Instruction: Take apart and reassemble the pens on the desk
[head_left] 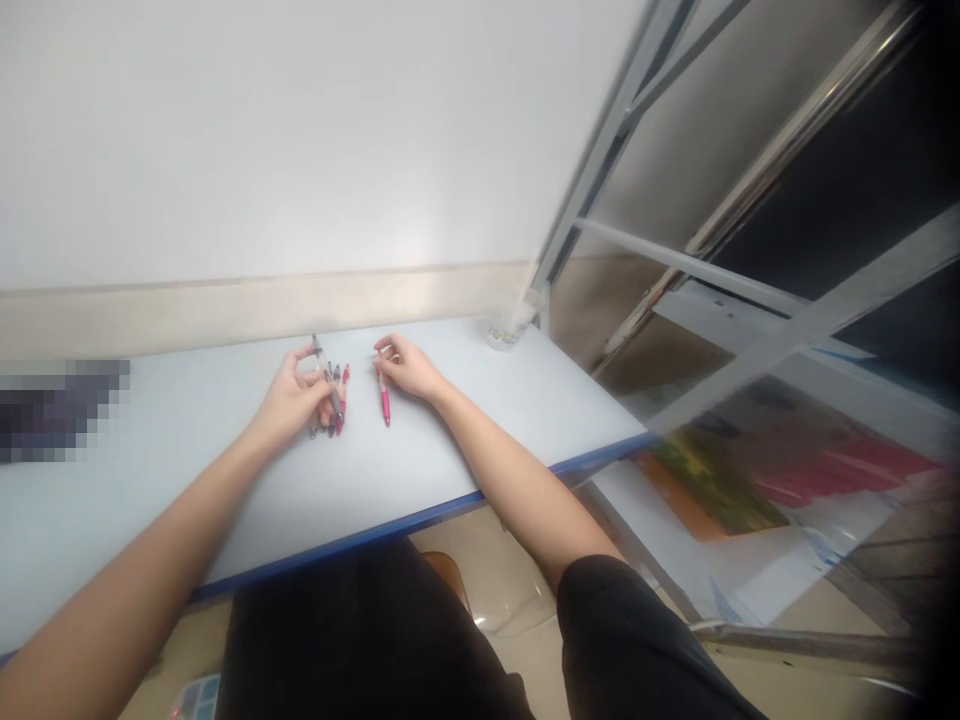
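White desk carries a pink click pen, long axis running away from the person, far end pinched by the fingers of the right hand. Left of that pen, the left hand curls its fingers over bunched pens, grip unclear; beyond it, rightward, stands a patterned cup.

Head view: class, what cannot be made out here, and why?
In the head view:
- Pens: exact count, hidden by the left hand and overlap.
- Pink pen: any lettering, too small and blurred.
- Cup: contents, blurred.
- Dark thing: cut off by the left edge and pixelated.
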